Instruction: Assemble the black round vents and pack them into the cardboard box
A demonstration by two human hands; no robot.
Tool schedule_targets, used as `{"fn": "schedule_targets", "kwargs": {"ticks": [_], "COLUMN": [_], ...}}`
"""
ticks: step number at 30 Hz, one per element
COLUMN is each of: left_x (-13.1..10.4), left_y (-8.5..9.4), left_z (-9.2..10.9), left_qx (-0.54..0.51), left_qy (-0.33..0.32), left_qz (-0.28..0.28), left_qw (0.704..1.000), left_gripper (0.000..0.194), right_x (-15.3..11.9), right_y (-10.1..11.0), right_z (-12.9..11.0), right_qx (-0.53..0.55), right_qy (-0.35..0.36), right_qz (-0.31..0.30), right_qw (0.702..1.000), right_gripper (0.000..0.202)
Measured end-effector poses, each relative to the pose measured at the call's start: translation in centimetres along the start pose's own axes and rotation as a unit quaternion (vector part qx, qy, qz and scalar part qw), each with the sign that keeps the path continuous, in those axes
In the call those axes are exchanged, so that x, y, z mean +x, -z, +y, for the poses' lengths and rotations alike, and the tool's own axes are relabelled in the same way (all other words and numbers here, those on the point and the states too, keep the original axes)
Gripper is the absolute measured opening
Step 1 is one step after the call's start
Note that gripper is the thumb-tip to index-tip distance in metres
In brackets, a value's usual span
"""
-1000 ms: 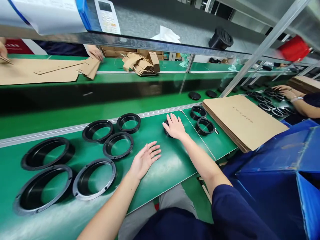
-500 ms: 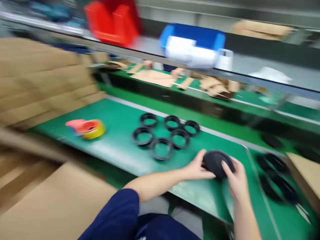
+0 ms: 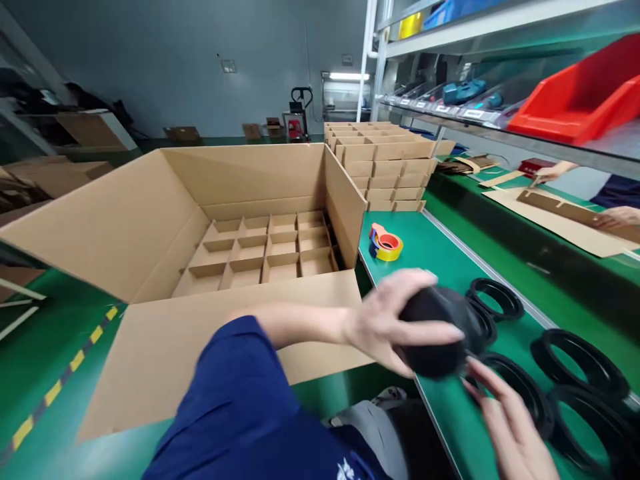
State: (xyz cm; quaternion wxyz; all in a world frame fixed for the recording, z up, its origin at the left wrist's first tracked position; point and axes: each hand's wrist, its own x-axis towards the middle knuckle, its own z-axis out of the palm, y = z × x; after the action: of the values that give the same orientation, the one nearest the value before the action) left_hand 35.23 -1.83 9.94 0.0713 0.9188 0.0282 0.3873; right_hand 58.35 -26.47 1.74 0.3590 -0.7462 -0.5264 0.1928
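Observation:
A round black part (image 3: 435, 330), blurred, is gripped in my left hand (image 3: 390, 320), above the near edge of the green table. My right hand (image 3: 510, 420) is at its lower right, with fingers close together by a black ring (image 3: 515, 387); whether they pinch anything is hard to make out. Several black rings lie on the table, among them one farther back (image 3: 495, 299) and one at the right (image 3: 580, 363). To the left stands an open cardboard box (image 3: 240, 170) with a grid of cardboard dividers (image 3: 250, 252) inside.
A tape dispenser with yellow tape (image 3: 386, 245) lies beyond my hands. Stacked cardboard dividers (image 3: 385, 167) stand behind it. A shelf with a red bin (image 3: 575, 93) overhangs the right side. Another person's hands (image 3: 620, 217) work on cardboard across the table.
The view has swung left, bringing the open box into sight. My left hand has carried the black part toward the table's near edge, and my right hand has come off the part's side.

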Motion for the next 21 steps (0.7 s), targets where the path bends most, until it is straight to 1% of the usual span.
{"fn": "schedule_targets", "kwargs": {"ticks": [1, 2, 3, 4, 5, 7, 8, 9, 11, 12, 13, 14, 16, 18, 21], "left_x": [-2.0, -4.1, -6.2, -8.3, -10.5, -14.7, -16.8, -18.8, -22.5, -24.2, -25.7, -27.1, -29.3, -30.7, -31.7], "left_y": [2.0, 4.1, 6.3, 8.6, 11.0, 15.6, 17.5, 19.3, 21.8, 22.7, 23.3, 23.7, 23.9, 23.7, 23.3], "left_z": [-3.2, -6.4, -9.6, -12.7, -15.5, -20.5, -22.5, -24.1, -26.7, -27.8, -28.7, -29.6, -31.1, -32.5, -34.2], "left_qx": [0.080, 0.163, 0.232, 0.288, 0.332, 0.371, 0.371, 0.363, 0.339, 0.327, 0.316, 0.308, 0.294, 0.286, 0.281], "left_qy": [0.075, 0.160, 0.233, 0.312, 0.386, 0.524, 0.585, 0.638, 0.717, 0.744, 0.765, 0.779, 0.798, 0.809, 0.823], "left_qz": [0.063, 0.123, 0.153, 0.172, 0.189, 0.189, 0.181, 0.170, 0.145, 0.132, 0.118, 0.104, 0.073, 0.044, 0.013], "left_qw": [0.992, 0.966, 0.932, 0.889, 0.840, 0.743, 0.698, 0.658, 0.592, 0.567, 0.549, 0.536, 0.521, 0.512, 0.494], "left_gripper": [0.065, 0.071, 0.079, 0.085, 0.089, 0.092, 0.092, 0.092, 0.092, 0.092, 0.092, 0.093, 0.097, 0.099, 0.100], "right_x": [1.8, 3.6, 5.4, 7.0, 8.4, 10.6, 11.3, 11.8, 12.2, 12.1, 12.0, 11.9, 11.7, 11.5, 11.6], "right_y": [-2.0, -4.0, -6.1, -8.0, -9.9, -12.8, -13.8, -14.5, -15.2, -15.3, -15.3, -15.2, -15.0, -14.9, -14.7], "right_z": [-0.8, -1.2, -1.3, -1.1, -0.5, 1.2, 2.2, 3.0, 4.2, 4.5, 4.6, 4.5, 4.1, 3.6, 3.3], "right_qx": [-0.021, -0.050, -0.083, -0.118, -0.154, -0.225, -0.256, -0.283, -0.320, -0.331, -0.339, -0.345, -0.353, -0.356, -0.356], "right_qy": [0.024, 0.057, 0.099, 0.142, 0.179, 0.235, 0.254, 0.266, 0.278, 0.279, 0.277, 0.274, 0.265, 0.257, 0.252], "right_qz": [-0.035, -0.065, -0.081, -0.082, -0.077, -0.039, -0.019, -0.004, 0.008, 0.007, 0.005, 0.005, 0.002, -0.002, -0.004], "right_qw": [0.999, 0.995, 0.988, 0.979, 0.969, 0.945, 0.933, 0.921, 0.906, 0.901, 0.899, 0.898, 0.898, 0.898, 0.900], "right_gripper": [0.047, 0.046, 0.048, 0.053, 0.061, 0.075, 0.079, 0.080, 0.079, 0.078, 0.078, 0.077, 0.075, 0.073, 0.073]}}
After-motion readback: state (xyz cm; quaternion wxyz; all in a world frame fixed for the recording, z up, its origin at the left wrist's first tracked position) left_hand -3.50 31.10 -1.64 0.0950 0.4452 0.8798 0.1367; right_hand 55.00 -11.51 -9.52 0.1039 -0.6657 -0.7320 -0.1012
